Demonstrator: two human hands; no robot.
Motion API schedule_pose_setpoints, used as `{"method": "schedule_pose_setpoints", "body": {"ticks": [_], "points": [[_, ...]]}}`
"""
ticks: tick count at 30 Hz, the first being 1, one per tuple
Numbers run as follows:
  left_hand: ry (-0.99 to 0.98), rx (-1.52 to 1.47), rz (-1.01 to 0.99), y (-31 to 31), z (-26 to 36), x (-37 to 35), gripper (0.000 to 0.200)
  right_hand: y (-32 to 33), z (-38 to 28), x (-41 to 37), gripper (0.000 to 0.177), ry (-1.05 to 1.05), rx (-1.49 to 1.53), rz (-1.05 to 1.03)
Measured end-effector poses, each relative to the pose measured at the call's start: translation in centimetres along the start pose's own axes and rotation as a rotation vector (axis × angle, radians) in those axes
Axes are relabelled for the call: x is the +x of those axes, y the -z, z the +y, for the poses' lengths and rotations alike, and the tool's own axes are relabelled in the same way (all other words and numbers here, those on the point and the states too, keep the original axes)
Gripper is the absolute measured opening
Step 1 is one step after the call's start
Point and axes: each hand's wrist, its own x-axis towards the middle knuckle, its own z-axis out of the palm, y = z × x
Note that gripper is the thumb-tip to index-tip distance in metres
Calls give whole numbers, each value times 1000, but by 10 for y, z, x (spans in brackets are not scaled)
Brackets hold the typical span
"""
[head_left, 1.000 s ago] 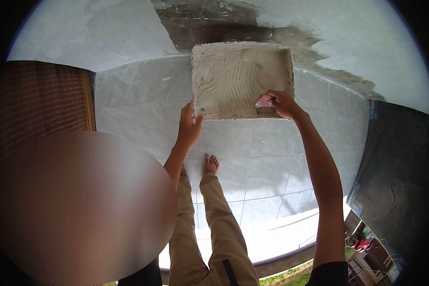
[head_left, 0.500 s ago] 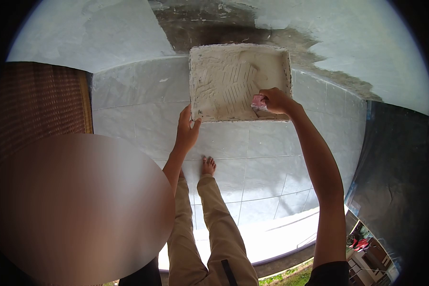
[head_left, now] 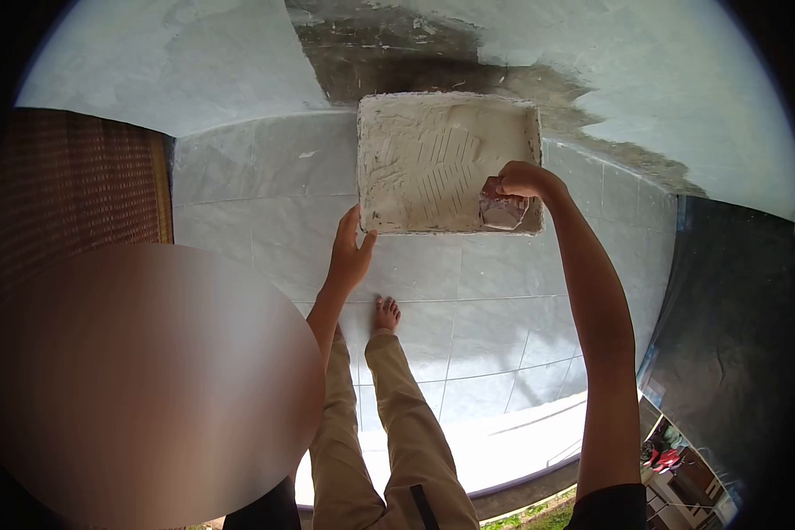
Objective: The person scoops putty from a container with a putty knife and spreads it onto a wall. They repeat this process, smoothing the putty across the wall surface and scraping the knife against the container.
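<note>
A rectangular tray (head_left: 450, 232) spread with wet, cream-coloured plaster or paint lies on the tiled floor by the wall. Short slanted ridges mark its middle. My left hand (head_left: 353, 256) grips the tray at its near left corner, thumb on the rim. In my right hand (head_left: 523, 179) is a scraper (head_left: 503, 210) with a pinkish handle part and a flat, smeared blade. The scraper is over the tray's near right corner, and its blade is turned broadside to the camera. Whether its edge touches the tray is hard to tell.
A partly coated wall (head_left: 212, 62) with a dark bare patch rises behind the tray. A brown woven panel (head_left: 88, 185) stands at left, and dark sheeting (head_left: 724, 309) hangs at right. My bare foot (head_left: 386, 315) is on the grey tiles (head_left: 503, 265).
My right hand has shifted slightly right, and the scraper has turned so that more of its blade shows. The tray appears slightly lower in view. My left hand still holds its corner.
</note>
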Motion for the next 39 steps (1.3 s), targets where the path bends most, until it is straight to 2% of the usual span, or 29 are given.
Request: {"method": "schedule_pose_setpoints", "body": {"ticks": [2, 3, 5, 6, 8, 12, 14, 16, 21, 22, 25, 30, 32, 39], "points": [[-20, 7, 23, 3, 4, -4, 59, 8, 10, 2, 23, 5, 125, -130], [-24, -12, 28, 4, 2, -7, 57, 7, 15, -2, 23, 8, 124, -119], [-48, -27, 43, 11, 8, -13, 56, -2, 21, -20, 25, -1, 939, -115], [-24, -46, 47, 16, 14, -18, 54, -4, 17, -31, 25, 15, 939, -100], [-25, -58, 64, 30, 34, -27, 52, -9, 7, -54, 29, 52, 1403, 3], [-58, -156, 59, 70, 85, -49, 44, -26, -16, -88, 34, 384, 1764, -25], [-79, -228, 70, 98, 117, -62, 40, -35, -26, -100, 37, 402, 1841, -26], [-132, -213, 113, 130, 150, -73, 37, -15, -74, -147, 37, 446, 1950, 57], [-316, -245, 254, 207, 216, -98, 31, 25, -138, -202, 36, 696, 2019, -22], [-323, -265, 276, 223, 231, -100, 30, 38, -151, -207, 37, 756, 2040, -40], [-403, -292, 339, 272, 272, -109, 29, 96, -204, -259, 39, 766, 2039, 42], [-567, -314, 402, 350, 329, -119, 29, 182, -273, -307, 41, 951, 1897, 100], [-610, -328, 435, 377, 352, -125, 29, 210, -300, -317, 43, 1043, 1936, 13], [-788, -307, 528, 459, 434, -129, 29, 301, -382, -366, 41, 1094, 1840, 186]]}}
